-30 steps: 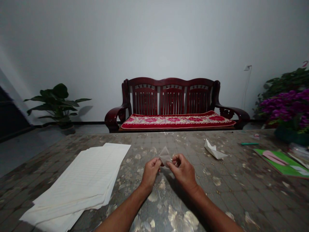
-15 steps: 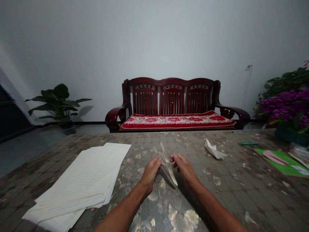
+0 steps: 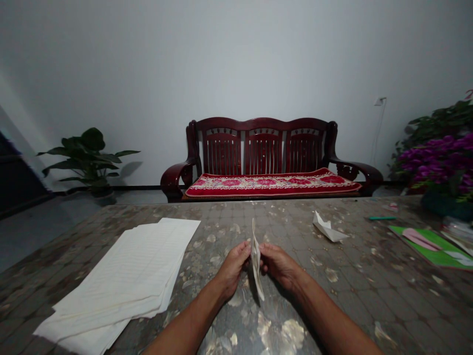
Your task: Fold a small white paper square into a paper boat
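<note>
Both hands' grip now pinches the folded paper (image 3: 255, 256) upright, edge-on, no longer slanted.

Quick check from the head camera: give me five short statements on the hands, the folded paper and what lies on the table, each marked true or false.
1. Both hands pinch the folded paper between them. True: the left hand and the right hand grip it from either side.
2. The folded paper lies flat on the table. False: it is held edge-on, standing upright.
3. A stack of white sheets lies to the left of the hands. True.
4. The small folded white piece sits under the left hand. False: it lies apart, beyond the right hand.
5. The green sheet is at the table's left edge. False: it is at the far right.
</note>
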